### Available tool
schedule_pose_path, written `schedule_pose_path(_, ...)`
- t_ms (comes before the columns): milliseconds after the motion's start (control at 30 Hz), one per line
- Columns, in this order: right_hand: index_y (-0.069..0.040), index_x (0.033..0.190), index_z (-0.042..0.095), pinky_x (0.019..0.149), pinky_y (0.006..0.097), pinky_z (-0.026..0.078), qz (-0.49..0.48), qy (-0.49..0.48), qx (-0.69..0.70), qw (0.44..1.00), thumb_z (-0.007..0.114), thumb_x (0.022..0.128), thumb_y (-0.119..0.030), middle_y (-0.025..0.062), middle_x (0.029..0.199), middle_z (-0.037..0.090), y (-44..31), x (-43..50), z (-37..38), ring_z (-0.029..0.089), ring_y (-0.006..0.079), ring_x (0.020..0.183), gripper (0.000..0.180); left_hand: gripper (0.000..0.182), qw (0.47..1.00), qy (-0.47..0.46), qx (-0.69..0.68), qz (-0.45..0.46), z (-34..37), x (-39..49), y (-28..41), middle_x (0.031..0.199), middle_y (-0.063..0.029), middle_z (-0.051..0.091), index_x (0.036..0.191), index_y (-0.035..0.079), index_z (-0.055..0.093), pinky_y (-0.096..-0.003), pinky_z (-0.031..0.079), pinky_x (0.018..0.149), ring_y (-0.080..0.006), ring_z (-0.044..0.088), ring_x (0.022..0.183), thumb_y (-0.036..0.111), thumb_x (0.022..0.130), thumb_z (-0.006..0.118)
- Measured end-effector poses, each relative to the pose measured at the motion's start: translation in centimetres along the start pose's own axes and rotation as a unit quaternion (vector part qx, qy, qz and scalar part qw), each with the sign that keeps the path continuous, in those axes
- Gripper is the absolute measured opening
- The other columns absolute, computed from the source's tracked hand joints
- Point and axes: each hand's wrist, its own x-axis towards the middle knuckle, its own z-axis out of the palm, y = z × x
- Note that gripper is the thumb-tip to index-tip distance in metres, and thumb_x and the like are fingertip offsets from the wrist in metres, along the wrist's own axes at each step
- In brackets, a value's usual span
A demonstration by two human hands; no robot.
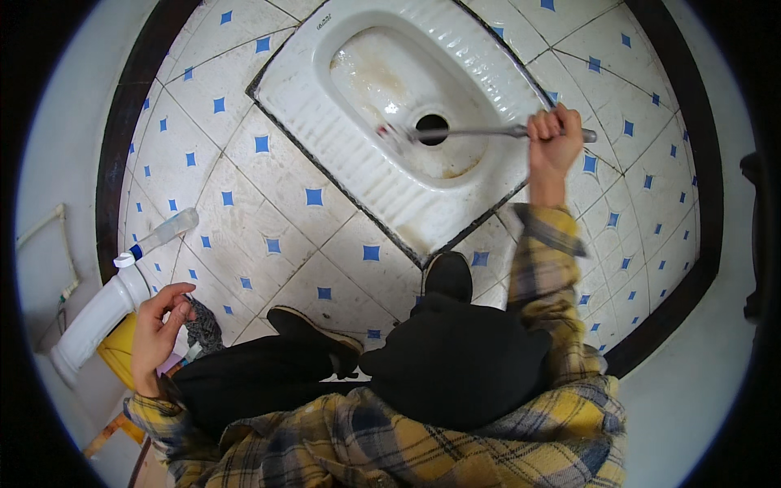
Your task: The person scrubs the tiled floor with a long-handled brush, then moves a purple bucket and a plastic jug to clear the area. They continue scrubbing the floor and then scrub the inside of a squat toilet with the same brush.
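Observation:
My right hand (555,140) grips the grey handle of a toilet brush (476,132) near its end. The brush reaches left across the bowl of a white ceramic squat toilet (293,85), passing in front of the dark drain hole (432,122). Its head, blurred, is at the bowl's near left wall, with a bit of red on it. Brownish stains (378,76) and wet glints mark the bowl. My left hand (160,329) hovers over the floor at the left, fingers loosely curled and apart, holding nothing.
A clear plastic bottle (168,229) lies at the left by a white pedestal (100,320). Below my left hand are a dark mop head or cloth (204,326) and a yellow container (119,354). My shoes stand on white floor tiles (274,207) with blue diamonds.

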Motion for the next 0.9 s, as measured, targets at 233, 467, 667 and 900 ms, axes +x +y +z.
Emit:
schedule_pose_path(233,-0.016,0.067,0.033,0.047,0.0324,0.029,0.028,-0.122,0.023,0.992,0.053,0.089,-0.006,-0.004,0.055,0.027,2.0,-0.3,1.0,0.029,0.0126,0.047,0.032,0.022,1.0,-0.002,-0.013,0.02,0.1,0.7,-0.1,0.074,-0.0018,0.059,0.116,-0.001,0.06,-0.0236,0.044,0.067,-0.0086,0.055,0.071,0.005,0.095,0.055)
schedule_pose_path(467,-0.016,0.066,0.035,0.044,0.0274,0.024,0.032,-0.083,-0.076,0.993,0.053,0.091,-0.009,-0.0051,0.054,0.026,-2.6,0.3,-1.7,0.027,0.0095,0.047,0.031,0.023,1.0,0.012,-0.02,-0.013,-0.1,0.1,-0.1,0.074,-0.0026,0.06,0.116,-0.002,0.06,-0.0238,0.046,0.07,-0.0098,0.058,0.073,0.009,0.096,0.056)
schedule_pose_path(667,-0.017,0.07,0.036,0.044,0.0277,0.025,-0.003,-0.187,-0.038,0.982,0.062,0.087,-0.001,-0.0035,0.055,0.033,0.6,-0.7,3.6,0.03,0.0106,0.046,0.035,0.024,0.999,-0.004,-0.001,0.035,0.0,1.0,0.5,0.075,-0.003,0.06,0.117,-0.002,0.06,-0.0244,0.045,0.069,-0.0101,0.056,0.072,0.006,0.095,0.055)
schedule_pose_path(900,-0.017,0.065,0.033,0.044,0.0256,0.023,-0.132,-0.064,-0.006,0.989,0.05,0.095,-0.012,-0.0054,0.053,0.028,-3.2,-3.1,1.4,0.029,0.0082,0.047,0.035,0.023,1.0,0.01,-0.017,-0.005,-0.1,-0.1,0.0,0.075,-0.0019,0.06,0.117,-0.001,0.06,-0.0231,0.043,0.067,-0.0085,0.054,0.073,0.009,0.096,0.055)
